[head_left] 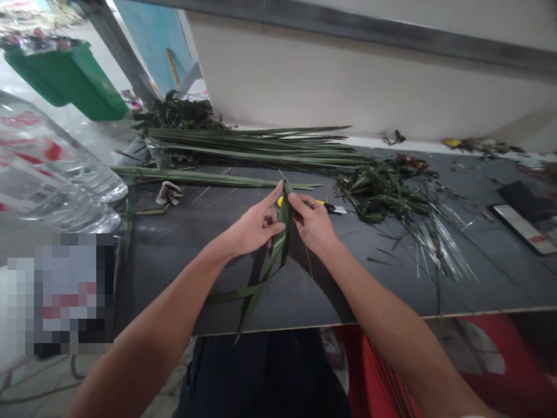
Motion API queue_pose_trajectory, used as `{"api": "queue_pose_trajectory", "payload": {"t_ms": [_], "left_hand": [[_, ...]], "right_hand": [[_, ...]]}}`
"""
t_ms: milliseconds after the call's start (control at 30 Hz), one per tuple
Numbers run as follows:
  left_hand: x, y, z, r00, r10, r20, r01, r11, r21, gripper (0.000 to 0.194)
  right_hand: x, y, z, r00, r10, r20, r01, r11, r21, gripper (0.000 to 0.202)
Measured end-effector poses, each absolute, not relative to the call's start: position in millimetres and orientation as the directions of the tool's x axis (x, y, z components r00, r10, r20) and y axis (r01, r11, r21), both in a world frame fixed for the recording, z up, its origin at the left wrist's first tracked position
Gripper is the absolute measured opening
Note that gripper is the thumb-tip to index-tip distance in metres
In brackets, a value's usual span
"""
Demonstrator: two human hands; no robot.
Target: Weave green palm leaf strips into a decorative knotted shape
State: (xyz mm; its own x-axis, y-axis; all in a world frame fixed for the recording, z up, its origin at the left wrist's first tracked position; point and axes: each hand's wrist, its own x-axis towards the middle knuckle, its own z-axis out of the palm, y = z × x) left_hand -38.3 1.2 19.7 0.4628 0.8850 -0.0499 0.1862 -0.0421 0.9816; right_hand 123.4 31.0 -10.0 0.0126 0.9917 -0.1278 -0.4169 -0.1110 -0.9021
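Between my two hands stands a folded green leaf strip [282, 223], its long tails hanging down toward the table's front edge. My left hand [263, 223] holds the strip from the left, index finger stretched up to the folded tip and thumb across the leaf. On the other side my right hand [310, 220] pinches the strip near its top. A thin wire or stem hangs below my right hand. Behind the hands lies a yellow-handled cutter [335, 208], partly covered by them, its blade pointing right.
Long green leaves [261, 152] lie along the back of the dark table [348, 290]. Woven leaf pieces [387, 188] with clear sticks are at the right, near a phone [524, 228]. Large water bottles [56, 168] stand left; a green bin [65, 75] is beyond.
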Motion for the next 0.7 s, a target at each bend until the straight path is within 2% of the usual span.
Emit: {"api": "queue_pose_trajectory", "payload": {"t_ms": [167,333,533,600,700], "left_hand": [[-43.2,2.5,15.9,0.549,0.823,-0.149,0.191,0.050,0.980,0.101],[-43.5,3.4,18.3,0.498,0.863,-0.088,0.239,-0.039,0.970,0.095],[-32.5,0.6,20.0,0.178,0.975,0.131,0.430,-0.197,0.881,0.067],[-28.0,-1.4,18.9,0.079,0.978,0.194,0.451,-0.208,0.868,0.060],[-23.1,-3.9,17.7,0.010,0.976,0.215,0.445,-0.197,0.874,0.055]], "right_hand": [[122.7,28.9,-6.4,-0.015,0.990,-0.139,-0.415,-0.133,-0.900,0.040],[123.8,30.6,-5.3,-0.011,0.995,-0.104,-0.402,-0.100,-0.910,0.039],[122.9,30.3,-7.2,-0.029,0.992,-0.123,-0.434,-0.123,-0.892,0.038],[122.0,29.5,-7.5,-0.039,0.989,-0.140,-0.446,-0.143,-0.884,0.038],[121.3,29.5,-8.9,-0.027,0.990,-0.139,-0.446,-0.136,-0.884,0.037]]}}
